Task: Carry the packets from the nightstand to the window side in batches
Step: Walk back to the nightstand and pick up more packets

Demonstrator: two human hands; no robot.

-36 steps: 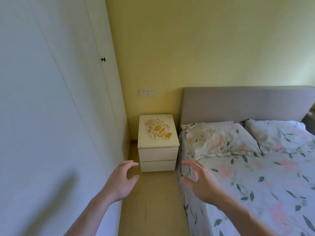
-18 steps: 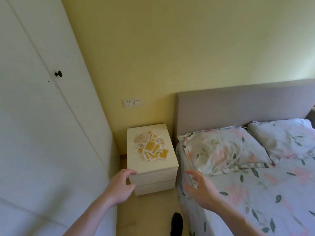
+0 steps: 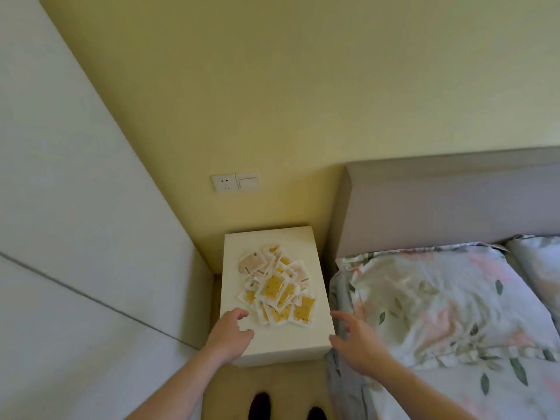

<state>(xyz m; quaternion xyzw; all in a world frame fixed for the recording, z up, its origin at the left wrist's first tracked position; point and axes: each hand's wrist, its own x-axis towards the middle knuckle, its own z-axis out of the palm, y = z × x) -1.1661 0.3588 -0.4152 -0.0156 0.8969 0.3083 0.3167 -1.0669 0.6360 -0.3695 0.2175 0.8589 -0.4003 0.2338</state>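
Observation:
A loose pile of several small packets [image 3: 277, 287], white-edged with yellow or beige centres, lies on top of the cream nightstand [image 3: 309, 338]. My left hand [image 3: 231, 334] hovers over the nightstand's front left corner, fingers loosely curled and holding nothing, just short of the pile's near edge. My right hand [image 3: 359, 341] is at the front right corner, between nightstand and bed, with fingers spread and nothing in it. Neither hand touches a packet.
A white wardrobe [image 3: 75, 237] stands close on the left. The bed with floral pillows [image 3: 436, 301] and a grey headboard [image 3: 448, 201] is on the right. A wall socket and switch [image 3: 235, 182] sit above the nightstand. My dark shoes [image 3: 260, 407] stand on the narrow floor strip.
I have walked up to the nightstand, which is now much closer. Both hands have moved forward to its front corners, the left one nearing the packets.

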